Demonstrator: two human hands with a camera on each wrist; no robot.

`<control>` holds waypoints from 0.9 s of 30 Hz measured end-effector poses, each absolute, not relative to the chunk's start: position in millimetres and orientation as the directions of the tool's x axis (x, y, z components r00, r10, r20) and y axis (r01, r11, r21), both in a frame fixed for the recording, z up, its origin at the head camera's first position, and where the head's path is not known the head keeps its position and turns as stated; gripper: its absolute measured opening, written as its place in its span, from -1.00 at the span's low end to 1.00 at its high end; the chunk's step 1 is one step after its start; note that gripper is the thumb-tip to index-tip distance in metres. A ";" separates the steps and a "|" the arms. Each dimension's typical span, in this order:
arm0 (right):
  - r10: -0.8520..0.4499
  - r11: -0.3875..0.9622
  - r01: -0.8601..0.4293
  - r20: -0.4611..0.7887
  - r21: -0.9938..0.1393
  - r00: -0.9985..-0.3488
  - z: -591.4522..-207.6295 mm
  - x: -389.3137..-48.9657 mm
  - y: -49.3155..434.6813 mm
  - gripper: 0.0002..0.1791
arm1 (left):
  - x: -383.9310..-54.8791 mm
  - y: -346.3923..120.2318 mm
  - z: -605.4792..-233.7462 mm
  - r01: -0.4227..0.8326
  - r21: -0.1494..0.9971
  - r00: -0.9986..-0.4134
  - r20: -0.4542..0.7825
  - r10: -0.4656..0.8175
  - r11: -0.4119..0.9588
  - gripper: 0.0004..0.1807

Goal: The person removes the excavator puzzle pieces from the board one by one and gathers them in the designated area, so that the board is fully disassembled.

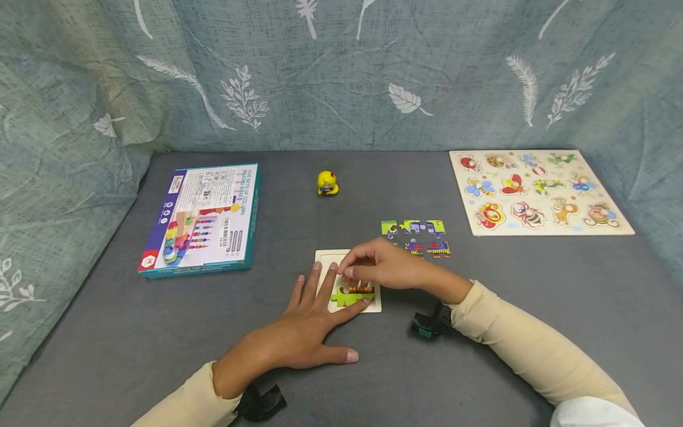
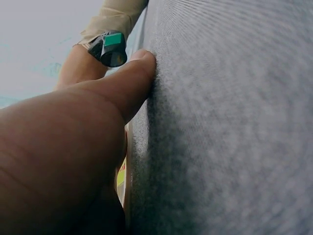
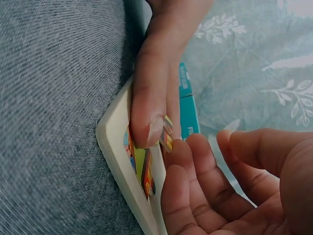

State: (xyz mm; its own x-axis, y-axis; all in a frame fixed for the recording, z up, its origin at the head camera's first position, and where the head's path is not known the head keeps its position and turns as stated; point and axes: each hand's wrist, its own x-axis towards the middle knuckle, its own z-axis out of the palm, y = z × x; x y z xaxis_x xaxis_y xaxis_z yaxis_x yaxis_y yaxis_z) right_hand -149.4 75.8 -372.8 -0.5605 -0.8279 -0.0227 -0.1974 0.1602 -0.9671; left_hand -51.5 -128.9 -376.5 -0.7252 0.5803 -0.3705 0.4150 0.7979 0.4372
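My left hand [image 1: 315, 329] lies spread on the grey cloth, its fingertips on a small pale puzzle board [image 1: 326, 259]. In the left wrist view its thumb [image 2: 134, 78] is stretched out along the cloth. Bent over the board's far right part is my right hand [image 1: 386, 264], thumb and index tips close together. Green and red puzzle pieces [image 1: 341, 298] lie in the board's near part, partly under my left index finger. In the right wrist view a tilted puzzle piece [image 3: 167, 133] shows beside my right fingertips [image 3: 182, 151]; whether they grip it is hidden.
Several loose puzzle pieces [image 1: 434, 228] lie right of the board, partly behind the right hand. A boxed bead set [image 1: 213, 219] lies at left, a yellow figurine [image 1: 327, 182] at the back. A large insect puzzle board [image 1: 539, 196] rests at the right, before a leaf-patterned curtain [image 1: 341, 77].
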 end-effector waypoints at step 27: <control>-0.876 0.164 -0.242 -0.029 -0.956 -0.481 -378.8 -146.0 72.6 -0.80 | -51.3 -128.8 -377.0 0.429 0.438 -0.724 -0.356 0.591 0.790 -0.15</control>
State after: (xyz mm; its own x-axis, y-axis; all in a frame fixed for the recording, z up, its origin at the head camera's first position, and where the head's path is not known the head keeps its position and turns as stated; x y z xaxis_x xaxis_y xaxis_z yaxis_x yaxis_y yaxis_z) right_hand -146.0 72.6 -378.8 -0.4810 -0.8762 -0.0285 -0.2417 0.1638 -0.9564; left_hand -51.3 -128.8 -377.0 -0.7240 0.5907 -0.3563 0.4293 0.7901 0.4375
